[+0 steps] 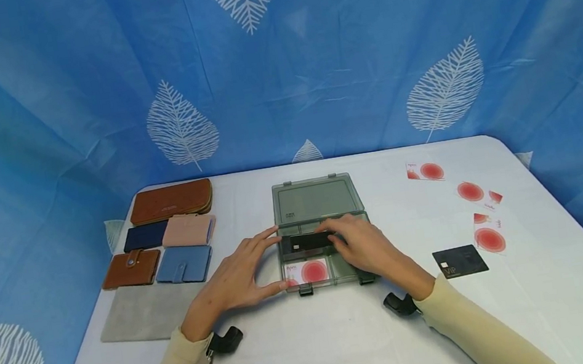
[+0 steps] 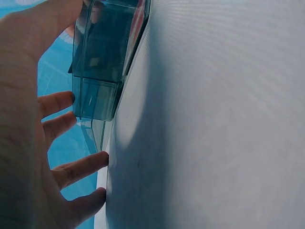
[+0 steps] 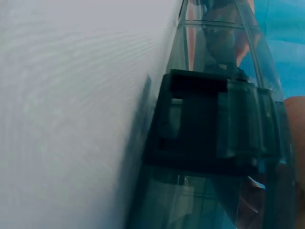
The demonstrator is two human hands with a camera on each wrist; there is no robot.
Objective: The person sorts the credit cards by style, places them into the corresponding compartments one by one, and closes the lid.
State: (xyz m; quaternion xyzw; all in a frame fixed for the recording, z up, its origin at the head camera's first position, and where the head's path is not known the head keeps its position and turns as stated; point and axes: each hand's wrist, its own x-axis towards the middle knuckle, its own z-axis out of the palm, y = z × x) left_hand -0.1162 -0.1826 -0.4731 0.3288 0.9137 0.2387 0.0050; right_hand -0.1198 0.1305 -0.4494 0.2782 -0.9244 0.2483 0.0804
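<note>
A translucent green compartment box [image 1: 343, 269] lies with its lid [image 1: 317, 198] folded back. My right hand [image 1: 363, 248] reaches over the box and pinches a black card [image 1: 309, 241] at its right end, over the middle compartments. In the front left compartment sits a white card with a red circle [image 1: 313, 271]. My left hand [image 1: 237, 275] is spread along the box's left side, thumb by the front corner and fingertips at the wall. The left wrist view shows its extended fingers [image 2: 83, 169] beside the box. The right wrist view faces a dark front latch [image 3: 200, 124]; the right fingertips are mostly hidden there.
To the left lie a long brown wallet [image 1: 171, 201], a navy one [image 1: 145, 236], a pink one [image 1: 189, 230], a small brown one [image 1: 131, 268], a blue one [image 1: 184, 264] and a grey pouch [image 1: 142, 312]. On the right are a black VIP card [image 1: 460, 261] and several red-and-white cards [image 1: 490, 239].
</note>
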